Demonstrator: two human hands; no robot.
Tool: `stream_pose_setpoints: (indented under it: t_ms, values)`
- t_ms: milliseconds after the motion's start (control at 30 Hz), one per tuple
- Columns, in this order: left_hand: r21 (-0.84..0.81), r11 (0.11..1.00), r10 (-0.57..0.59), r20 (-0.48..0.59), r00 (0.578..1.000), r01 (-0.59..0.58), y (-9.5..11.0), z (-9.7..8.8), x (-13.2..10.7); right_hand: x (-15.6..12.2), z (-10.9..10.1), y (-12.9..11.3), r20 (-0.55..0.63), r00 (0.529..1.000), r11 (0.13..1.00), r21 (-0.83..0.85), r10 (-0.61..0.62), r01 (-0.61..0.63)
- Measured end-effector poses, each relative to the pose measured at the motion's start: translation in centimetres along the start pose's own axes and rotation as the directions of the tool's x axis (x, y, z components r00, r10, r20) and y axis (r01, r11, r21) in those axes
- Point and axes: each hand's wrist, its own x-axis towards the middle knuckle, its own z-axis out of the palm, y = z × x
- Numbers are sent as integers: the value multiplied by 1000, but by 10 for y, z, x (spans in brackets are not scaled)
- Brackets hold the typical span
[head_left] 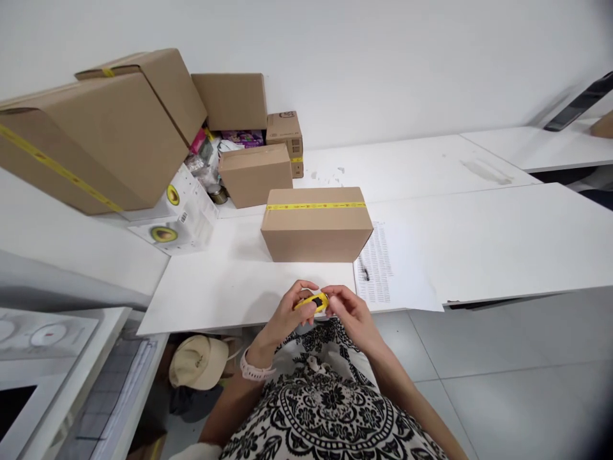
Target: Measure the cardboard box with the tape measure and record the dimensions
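Close to the table's front edge, my left hand (293,309) is wrapped round a small yellow box cutter (313,302) with a black slider. The fingers of my right hand (348,313) are pinched at the cutter's right end, where a small metallic bit shows; the fingers partly hide that end. Just beyond my hands stands a closed cardboard box (313,239) with a strip of yellow printed tape along its top. Printed sheets (397,268) lie to the right of the box, with a dark pen (364,269) on them.
Large taped cartons (96,134) are stacked on a white avocado-print box (179,223) at the left. Behind stand a smaller carton (256,172) and an open box (232,102) with assorted goods. A cap (198,362) sits low at the left, beside a white appliance (43,338).
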Motion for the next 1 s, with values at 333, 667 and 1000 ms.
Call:
stream_pose_setpoints:
  t_ms: [333,667,1000]
  values:
    - [236,972,-51,126,991,20,9,-12,-9,-2,-4,16,142,966,943,227,216,-244]
    - [500,866,-91,154,984,2,43,-37,-13,-5,-41,-13,185,975,962,217,126,-166]
    - [579,815,65,-75,995,-10,35,-126,1,33,-118,6,-266,958,993,25,-106,117]
